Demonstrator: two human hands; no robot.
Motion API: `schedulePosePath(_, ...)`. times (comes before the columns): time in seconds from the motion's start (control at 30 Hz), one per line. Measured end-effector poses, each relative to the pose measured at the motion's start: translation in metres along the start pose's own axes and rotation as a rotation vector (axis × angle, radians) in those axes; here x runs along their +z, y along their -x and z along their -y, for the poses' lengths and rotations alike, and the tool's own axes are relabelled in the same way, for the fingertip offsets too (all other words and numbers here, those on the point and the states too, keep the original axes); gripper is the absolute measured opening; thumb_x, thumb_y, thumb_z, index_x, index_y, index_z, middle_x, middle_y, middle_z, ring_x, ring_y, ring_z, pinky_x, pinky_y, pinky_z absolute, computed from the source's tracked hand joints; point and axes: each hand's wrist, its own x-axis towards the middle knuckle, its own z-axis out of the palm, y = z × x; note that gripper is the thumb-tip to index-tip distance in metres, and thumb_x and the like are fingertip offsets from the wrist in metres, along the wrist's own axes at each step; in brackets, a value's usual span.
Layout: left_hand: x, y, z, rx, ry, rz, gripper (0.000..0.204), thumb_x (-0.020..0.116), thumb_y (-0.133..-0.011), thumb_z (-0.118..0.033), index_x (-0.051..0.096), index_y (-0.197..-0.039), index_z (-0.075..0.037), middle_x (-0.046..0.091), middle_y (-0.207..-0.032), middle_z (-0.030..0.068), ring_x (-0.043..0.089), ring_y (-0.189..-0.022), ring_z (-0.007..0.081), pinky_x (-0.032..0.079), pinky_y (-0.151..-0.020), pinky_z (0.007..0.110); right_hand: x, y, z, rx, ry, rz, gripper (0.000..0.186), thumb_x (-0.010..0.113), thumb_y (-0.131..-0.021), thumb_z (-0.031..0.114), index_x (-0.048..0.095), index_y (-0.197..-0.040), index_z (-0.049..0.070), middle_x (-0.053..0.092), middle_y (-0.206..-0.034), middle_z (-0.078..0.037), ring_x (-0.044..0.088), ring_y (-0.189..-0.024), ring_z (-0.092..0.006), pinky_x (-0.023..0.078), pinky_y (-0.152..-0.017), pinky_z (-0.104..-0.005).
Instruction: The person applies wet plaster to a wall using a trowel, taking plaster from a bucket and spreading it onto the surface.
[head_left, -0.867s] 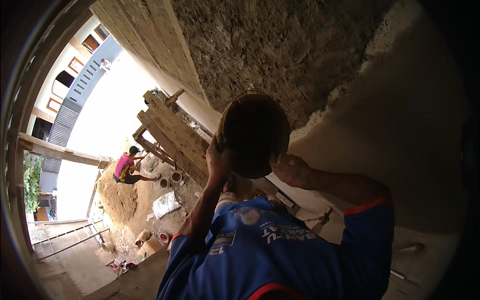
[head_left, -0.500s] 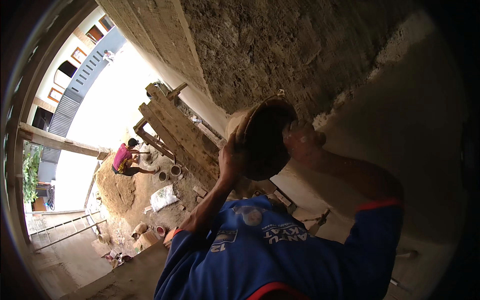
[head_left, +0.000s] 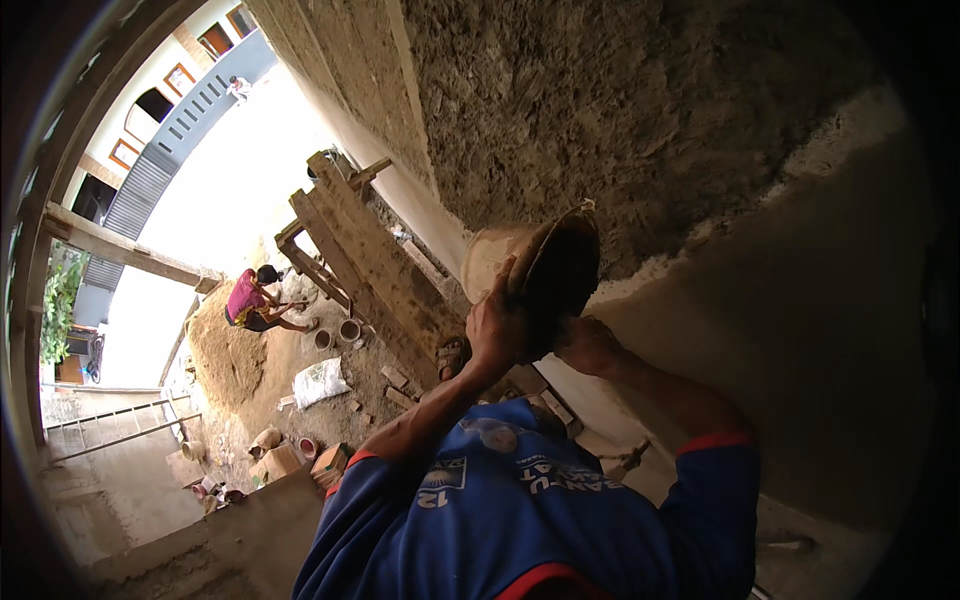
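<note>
A mortar-stained bucket (head_left: 492, 252) is held up close to the wall, tilted with its dark mouth turned right. Its inside is too dark to make out. My left hand (head_left: 497, 325) is closed on the bucket's side, near the rim. At the lower edge of the mouth is my right hand (head_left: 588, 345), its fingers curled and partly lost in shadow; what they hold, if anything, I cannot make out. Behind the bucket rises a wall with rough plaster (head_left: 620, 120), which meets a smoother grey area (head_left: 740, 330) lower right.
Below left runs a wooden plank scaffold (head_left: 375, 270), with my sandalled foot (head_left: 452, 357) on it. On the ground, a person in a pink shirt (head_left: 250, 297) crouches by a sand heap (head_left: 225, 345). Nearby lie buckets (head_left: 350, 330), a white sack (head_left: 320, 383) and bricks (head_left: 395, 378).
The bucket has tipped further, its mouth swinging more to the right. My right hand has come down from the mouth's right rim to its lower edge. My left hand keeps its hold.
</note>
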Motion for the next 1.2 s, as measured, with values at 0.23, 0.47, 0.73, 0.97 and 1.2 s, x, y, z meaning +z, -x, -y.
schedulePosePath(0.23,-0.009,-0.019,0.029,0.077,0.280,-0.151,0.051,0.056,-0.084,-0.017,0.053,-0.135,-0.010,0.068,-0.099,0.0270,0.068,-0.095,0.0413,0.052,-0.082,0.048,-0.007,0.005,0.010,0.136,-0.335,-0.116,0.038,0.067,-0.084,0.027,0.059,-0.115,0.006,0.070,-0.097,-0.021,0.067,-0.095,-0.0404,0.052,-0.086,-0.0476)
schedulePosePath(0.47,-0.034,-0.023,0.029,0.087,0.485,-0.129,0.052,0.059,-0.076,-0.010,0.058,-0.127,0.000,0.070,-0.101,0.0188,0.068,-0.093,0.0255,0.053,-0.082,0.038,-0.030,-0.007,0.002,0.207,-0.024,-0.107,0.045,0.064,-0.088,0.033,0.055,-0.122,0.006,0.070,-0.098,-0.023,0.067,-0.096,-0.0417,0.052,-0.086,-0.0481)
schedulePosePath(0.73,-0.055,-0.033,0.055,0.023,0.959,-0.117,0.050,0.057,-0.076,0.004,0.056,-0.126,0.003,0.068,-0.099,0.0108,0.065,-0.086,0.0187,0.054,-0.079,0.031,-0.069,-0.021,0.022,0.125,0.102,-0.009,0.048,0.064,-0.089,0.033,0.053,-0.126,0.005,0.067,-0.106,-0.025,0.065,-0.101,-0.0412,0.052,-0.088,-0.0476)
schedulePosePath(0.97,-0.077,-0.035,0.115,-0.182,1.012,-0.317,0.045,0.061,-0.077,0.005,0.056,-0.121,0.001,0.064,-0.097,0.0067,0.062,-0.084,0.0160,0.053,-0.074,0.029,-0.151,-0.036,0.142,-0.099,0.089,0.067,0.043,0.075,-0.082,0.024,0.057,-0.115,0.003,0.066,-0.098,-0.022,0.067,-0.089,-0.0352,0.051,-0.074,-0.0435)
schedulePosePath(1.2,-0.104,-0.021,0.178,-0.140,1.114,-0.546,0.054,0.063,-0.089,-0.004,0.042,-0.140,-0.004,0.060,-0.125,0.0128,0.066,-0.103,0.0246,0.057,-0.081,0.032,-0.218,-0.044,0.216,-0.282,-0.049,0.345,0.069,0.080,-0.076,0.024,0.048,-0.136,0.009,0.067,-0.104,-0.015,0.068,-0.096,-0.0279,0.051,-0.086,-0.0368)
